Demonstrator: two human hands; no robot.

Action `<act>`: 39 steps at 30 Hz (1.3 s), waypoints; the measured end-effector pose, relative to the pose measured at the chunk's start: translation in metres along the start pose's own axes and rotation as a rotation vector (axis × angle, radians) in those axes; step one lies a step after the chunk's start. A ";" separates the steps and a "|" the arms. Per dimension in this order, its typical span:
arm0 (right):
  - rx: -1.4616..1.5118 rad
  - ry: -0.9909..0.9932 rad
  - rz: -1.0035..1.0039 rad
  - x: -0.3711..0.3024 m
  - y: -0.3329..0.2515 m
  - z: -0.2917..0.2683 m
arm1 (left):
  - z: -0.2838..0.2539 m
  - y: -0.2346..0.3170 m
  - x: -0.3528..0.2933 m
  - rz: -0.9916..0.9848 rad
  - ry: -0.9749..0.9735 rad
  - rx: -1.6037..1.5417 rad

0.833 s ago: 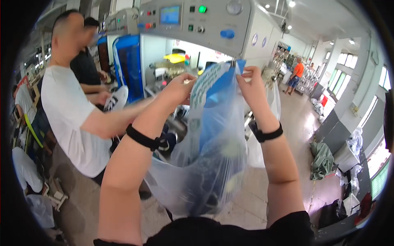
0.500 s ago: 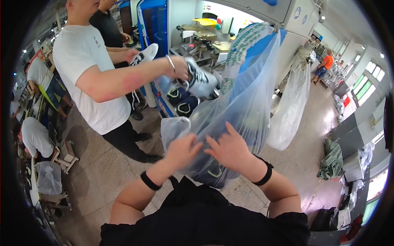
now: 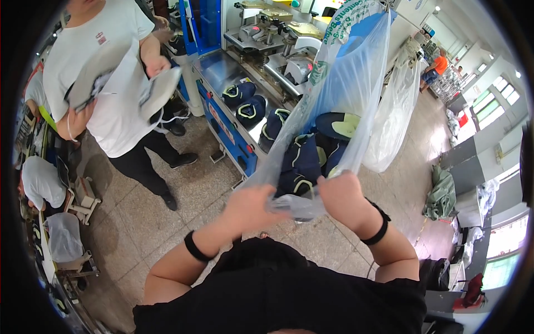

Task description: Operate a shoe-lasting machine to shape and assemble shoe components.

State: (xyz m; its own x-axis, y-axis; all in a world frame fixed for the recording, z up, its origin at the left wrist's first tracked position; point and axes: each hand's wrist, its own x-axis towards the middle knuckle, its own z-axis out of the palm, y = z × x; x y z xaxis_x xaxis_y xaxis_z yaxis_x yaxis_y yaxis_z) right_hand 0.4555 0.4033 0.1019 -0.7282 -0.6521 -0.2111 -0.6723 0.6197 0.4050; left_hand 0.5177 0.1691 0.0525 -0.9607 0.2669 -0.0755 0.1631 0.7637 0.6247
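Note:
A large clear plastic bag (image 3: 371, 61) hangs from the machine and slants down toward me, its mouth spread. Inside it lie several navy shoe uppers (image 3: 303, 158) with pale green trim, and one dark piece with a light green patch (image 3: 339, 126) on top. My right hand (image 3: 347, 200) is closed on the bag's near rim. Opposite it, my left hand (image 3: 253, 209), somewhat blurred, grips the gathered rim; its fingertips are partly hidden in the plastic. Between both hands the bag's edge is stretched.
More navy uppers (image 3: 250, 110) rest on the metal bench (image 3: 214, 69) of a blue machine. A co-worker in a white shirt (image 3: 114, 61) stands at left, holding white-soled shoes (image 3: 158, 94). Another clear bag (image 3: 395, 122) hangs at right; a green cloth bundle (image 3: 440, 192) lies farther right.
My hands have taken hold of the bag's rim and spread it, so the uppers inside show. The co-worker's arm has drawn back from the bench with a shoe, moving left.

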 end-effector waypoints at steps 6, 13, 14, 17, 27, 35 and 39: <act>0.041 -0.111 0.165 0.000 -0.015 -0.051 | 0.045 -0.078 0.057 -0.430 0.060 -1.249; 0.161 0.130 0.616 0.061 -0.047 0.003 | 0.016 -0.066 -0.004 0.207 0.224 -0.902; 0.157 0.072 0.671 0.067 -0.055 0.005 | 0.005 -0.069 -0.022 0.229 0.221 -0.957; 0.369 0.419 0.698 0.062 -0.095 -0.037 | -0.018 -0.111 -0.063 0.073 0.287 -0.884; 1.439 1.195 -0.216 0.181 -0.234 -0.123 | -0.108 -0.190 -0.074 0.131 0.221 -1.917; 0.878 1.138 -0.510 0.362 -0.206 -0.129 | -0.236 -0.304 -0.010 -0.005 0.681 -1.697; 0.958 1.291 -0.341 0.428 -0.173 -0.117 | -0.275 -0.334 0.042 -0.110 0.501 -1.645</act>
State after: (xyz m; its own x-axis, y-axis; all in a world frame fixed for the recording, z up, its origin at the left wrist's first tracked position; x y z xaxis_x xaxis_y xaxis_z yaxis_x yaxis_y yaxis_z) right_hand 0.2759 -0.0336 0.0453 -0.2823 -0.4134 0.8657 -0.9586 0.0878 -0.2707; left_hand 0.3609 -0.2364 0.0544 -0.9740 -0.1799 -0.1379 0.0210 -0.6776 0.7351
